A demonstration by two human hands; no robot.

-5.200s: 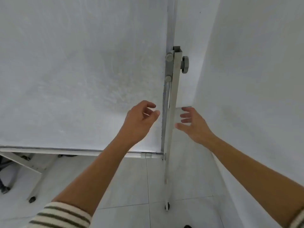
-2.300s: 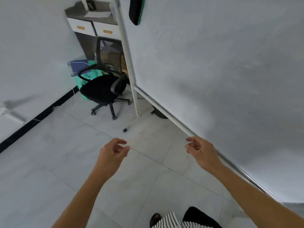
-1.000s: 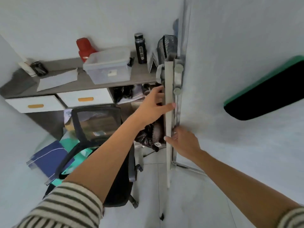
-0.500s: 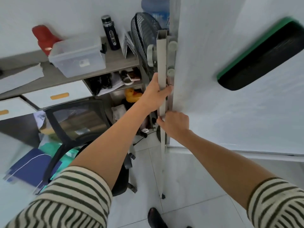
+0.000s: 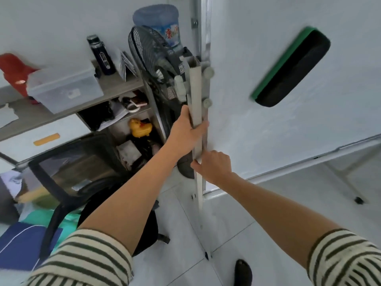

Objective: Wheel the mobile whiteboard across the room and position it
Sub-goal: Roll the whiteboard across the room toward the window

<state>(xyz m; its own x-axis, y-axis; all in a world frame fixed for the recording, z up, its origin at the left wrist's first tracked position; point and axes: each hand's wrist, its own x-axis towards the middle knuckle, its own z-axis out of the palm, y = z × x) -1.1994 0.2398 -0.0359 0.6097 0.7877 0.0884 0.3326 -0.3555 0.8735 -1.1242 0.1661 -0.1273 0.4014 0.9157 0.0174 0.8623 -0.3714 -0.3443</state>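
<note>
The mobile whiteboard [image 5: 278, 120] fills the right half of the head view, its white surface facing me. Its white upright side post [image 5: 195, 96] runs down the middle to a small castor [image 5: 206, 255] on the floor. My left hand [image 5: 185, 131] is wrapped around the post just below its grey knobs [image 5: 207, 103]. My right hand [image 5: 214, 165] grips the same post a little lower. A black and green eraser [image 5: 292, 69] sticks to the board at the upper right.
A black office chair [image 5: 68, 174] stands close at the left, before a desk [image 5: 115, 87] with a clear bin [image 5: 64, 87], a dark bottle and a black fan [image 5: 152, 56]. A water jug [image 5: 158, 23] stands behind. The stand's far leg and castor [image 5: 358, 200] are at right.
Both hands went from empty, walking round the board, to gripping this side post. In the last half second the board's lower edge tilted and the view shifted slightly; the grips hold.
</note>
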